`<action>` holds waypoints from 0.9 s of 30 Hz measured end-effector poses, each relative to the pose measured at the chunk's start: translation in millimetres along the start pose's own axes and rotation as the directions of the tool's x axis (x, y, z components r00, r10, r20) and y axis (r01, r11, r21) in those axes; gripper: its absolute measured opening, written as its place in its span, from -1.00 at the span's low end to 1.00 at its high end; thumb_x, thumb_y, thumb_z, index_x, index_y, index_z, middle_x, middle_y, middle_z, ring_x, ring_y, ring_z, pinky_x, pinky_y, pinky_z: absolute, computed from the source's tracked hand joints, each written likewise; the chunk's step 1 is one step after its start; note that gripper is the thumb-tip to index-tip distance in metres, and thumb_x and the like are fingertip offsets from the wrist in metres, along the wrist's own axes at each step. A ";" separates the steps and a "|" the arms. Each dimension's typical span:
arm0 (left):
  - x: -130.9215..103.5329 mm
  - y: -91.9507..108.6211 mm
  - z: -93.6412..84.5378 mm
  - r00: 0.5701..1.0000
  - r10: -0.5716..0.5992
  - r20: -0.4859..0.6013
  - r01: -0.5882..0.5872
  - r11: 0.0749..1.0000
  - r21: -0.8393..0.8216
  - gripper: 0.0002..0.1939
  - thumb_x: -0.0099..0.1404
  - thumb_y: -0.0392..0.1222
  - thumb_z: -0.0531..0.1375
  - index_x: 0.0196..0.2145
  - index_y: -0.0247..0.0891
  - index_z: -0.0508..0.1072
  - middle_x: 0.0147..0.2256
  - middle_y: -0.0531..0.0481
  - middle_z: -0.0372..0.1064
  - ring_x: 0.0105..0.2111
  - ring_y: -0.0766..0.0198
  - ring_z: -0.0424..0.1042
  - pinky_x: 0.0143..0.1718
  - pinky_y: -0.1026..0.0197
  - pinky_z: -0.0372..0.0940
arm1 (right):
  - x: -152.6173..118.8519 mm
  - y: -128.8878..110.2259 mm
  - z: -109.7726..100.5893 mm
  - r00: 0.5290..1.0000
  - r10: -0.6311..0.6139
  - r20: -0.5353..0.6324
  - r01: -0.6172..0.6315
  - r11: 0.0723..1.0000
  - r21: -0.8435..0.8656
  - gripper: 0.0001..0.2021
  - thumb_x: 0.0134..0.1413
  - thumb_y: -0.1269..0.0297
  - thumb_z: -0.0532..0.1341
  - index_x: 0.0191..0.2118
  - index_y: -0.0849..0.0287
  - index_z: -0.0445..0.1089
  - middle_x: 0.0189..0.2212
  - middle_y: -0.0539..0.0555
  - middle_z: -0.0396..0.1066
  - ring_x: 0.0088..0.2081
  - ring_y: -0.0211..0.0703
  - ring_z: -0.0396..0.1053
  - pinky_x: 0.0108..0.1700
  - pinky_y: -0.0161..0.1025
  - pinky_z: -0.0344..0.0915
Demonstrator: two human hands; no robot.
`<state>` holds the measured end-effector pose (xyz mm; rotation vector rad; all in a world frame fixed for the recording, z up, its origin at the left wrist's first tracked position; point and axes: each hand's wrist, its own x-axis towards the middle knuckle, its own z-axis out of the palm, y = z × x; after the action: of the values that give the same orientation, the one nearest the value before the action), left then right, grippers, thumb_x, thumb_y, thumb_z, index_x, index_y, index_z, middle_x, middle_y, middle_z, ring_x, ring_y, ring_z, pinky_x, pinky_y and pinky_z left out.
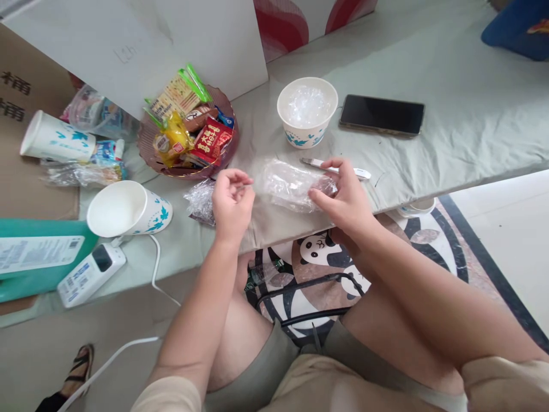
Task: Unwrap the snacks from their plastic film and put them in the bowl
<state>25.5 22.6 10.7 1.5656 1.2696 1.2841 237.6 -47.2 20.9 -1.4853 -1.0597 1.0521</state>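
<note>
A crinkled clear plastic bag point(285, 186) is at the front edge of the table. My right hand point(345, 197) grips the bag's right end, thumb across it and index finger raised. Left of the bag, my left hand point(234, 203) has its fingers curled in a pinch. Whatever is between those fingertips is too small to make out. A crumpled clear wrapper point(201, 201) lies beside my left hand. Just behind the bag is a white-handled utility knife point(335, 167), partly covered by my right fingers. Farther back stands a paper bowl point(307, 111) with clear plastic inside.
A black phone point(382, 115) lies right of the paper bowl. At left are a fruit bowl point(148, 150) of packaged snacks, a tilted paper cup point(128, 209), another cup point(58, 137), a white power strip point(91, 274) with a cable, and a green jug point(38, 257). Boxes point(141, 46) stand behind.
</note>
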 end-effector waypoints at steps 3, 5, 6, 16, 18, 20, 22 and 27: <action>-7.4 3.3 4.2 0.952 0.302 -0.045 -0.294 0.946 0.136 -0.89 0.21 -0.25 0.23 -0.27 -0.15 0.40 -0.33 0.04 0.40 -0.29 0.28 0.45 -0.18 0.18 0.43 | -2.5 -3.3 5.8 1.000 -0.001 -0.021 0.001 1.000 0.018 -0.71 -0.03 0.34 0.32 -0.15 0.10 0.30 -0.37 -0.05 0.34 -0.43 -0.30 0.21 -0.36 -0.26 0.13; -12.7 8.6 7.6 0.932 0.349 0.098 -0.359 0.925 0.123 -0.85 0.26 -0.18 0.24 -0.19 -0.15 0.45 -0.22 -0.02 0.47 -0.16 0.22 0.49 -0.06 0.12 0.43 | -4.2 -4.2 9.8 0.998 -0.016 0.057 0.011 0.996 0.092 -0.83 -0.02 0.32 0.30 -0.35 0.13 0.26 -0.39 -0.03 0.32 -0.40 -0.30 0.21 -0.35 -0.27 0.13; -15.1 11.2 9.7 0.928 0.322 0.186 -0.344 0.934 0.097 -0.79 0.27 -0.14 0.26 -0.13 -0.16 0.46 -0.12 -0.06 0.49 -0.07 0.18 0.49 0.02 0.08 0.41 | -5.1 -4.0 11.7 0.994 -0.023 0.105 0.007 0.988 0.153 -0.81 -0.01 0.31 0.29 -0.40 0.13 0.22 -0.40 -0.04 0.30 -0.40 -0.32 0.20 -0.35 -0.28 0.12; -13.5 25.5 21.1 0.843 -0.179 0.508 0.199 0.980 0.015 -0.74 0.17 0.00 0.36 -0.36 -0.23 0.46 -0.44 0.06 0.40 -0.42 0.29 0.36 -0.39 0.25 0.26 | -6.7 -4.5 15.4 0.988 -0.067 0.140 0.006 0.918 0.397 -0.83 0.09 0.25 0.28 -0.29 0.10 0.25 -0.39 -0.06 0.30 -0.40 -0.31 0.25 -0.32 -0.27 0.21; -10.6 23.8 19.9 0.902 -0.181 0.392 0.185 0.982 0.029 -0.76 0.18 -0.05 0.34 -0.46 -0.22 0.41 -0.51 0.11 0.28 -0.49 0.34 0.24 -0.45 0.27 0.16 | -4.1 -7.1 13.1 0.996 -0.087 -0.007 0.086 0.958 0.275 -0.88 0.11 0.29 0.26 -0.27 0.10 0.28 -0.33 -0.03 0.33 -0.33 -0.29 0.30 -0.24 -0.25 0.24; -6.6 21.0 18.3 0.955 -0.142 0.260 0.144 0.989 0.009 -0.76 0.19 -0.08 0.35 -0.48 -0.20 0.39 -0.53 0.13 0.22 -0.51 0.37 0.16 -0.47 0.27 0.10 | -0.7 -7.3 11.0 0.997 -0.055 -0.056 0.068 0.964 0.258 -0.90 0.13 0.28 0.21 -0.25 0.09 0.26 -0.33 -0.03 0.32 -0.33 -0.30 0.31 -0.23 -0.24 0.25; 0.4 21.2 18.0 0.990 -0.080 0.117 0.079 0.997 0.009 -0.76 0.18 -0.13 0.35 -0.48 -0.19 0.35 -0.52 0.15 0.18 -0.52 0.37 0.12 -0.47 0.27 0.07 | 2.9 -5.9 9.6 0.999 0.005 -0.045 0.008 0.955 0.297 -0.90 0.13 0.27 0.18 -0.25 0.08 0.24 -0.36 -0.06 0.29 -0.38 -0.31 0.30 -0.27 -0.24 0.26; 41.8 51.7 41.7 0.979 0.167 -0.117 -0.138 0.965 0.223 -0.69 0.10 -0.37 0.33 -0.50 -0.18 0.22 -0.50 0.13 0.13 -0.41 0.32 0.21 -0.35 0.25 0.20 | 8.4 -6.5 9.6 1.000 0.031 0.000 -0.028 0.933 0.360 -0.87 0.06 0.25 0.18 -0.26 0.09 0.23 -0.38 -0.08 0.27 -0.41 -0.33 0.27 -0.33 -0.27 0.23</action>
<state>78.7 52.6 59.9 1.7828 1.4349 1.4071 229.7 -36.1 25.3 -1.2081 -0.7895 1.1909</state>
